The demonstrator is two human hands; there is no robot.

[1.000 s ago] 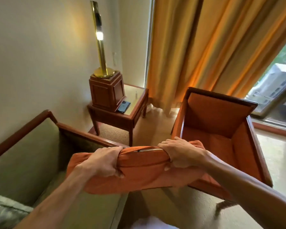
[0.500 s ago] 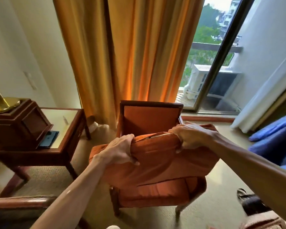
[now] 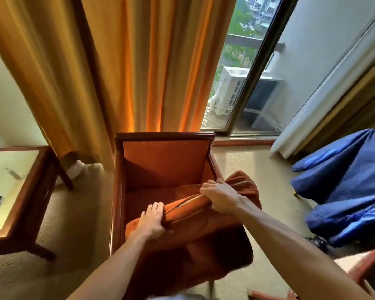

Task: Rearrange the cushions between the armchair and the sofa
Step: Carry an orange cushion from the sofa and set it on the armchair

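Note:
An orange cushion (image 3: 195, 241) with a zipper along its top edge hangs over the front of the orange armchair (image 3: 165, 161). My left hand (image 3: 152, 221) grips the cushion's top edge at the left. My right hand (image 3: 220, 197) clutches the same edge further right, near the chair's right arm. The cushion hides the front of the seat. The armchair has a dark wooden frame and faces me. The sofa is out of view.
A wooden side table (image 3: 20, 191) with a glass top stands at the left. Orange curtains (image 3: 117, 72) hang behind the armchair, beside a sliding glass door (image 3: 245, 83). A blue cover (image 3: 344, 182) drapes over something at the right. The floor is beige carpet (image 3: 74, 234).
I have turned from the green sofa to face the armchair. Both hands have carried the orange cushion over and lowered it to the armchair's seat front.

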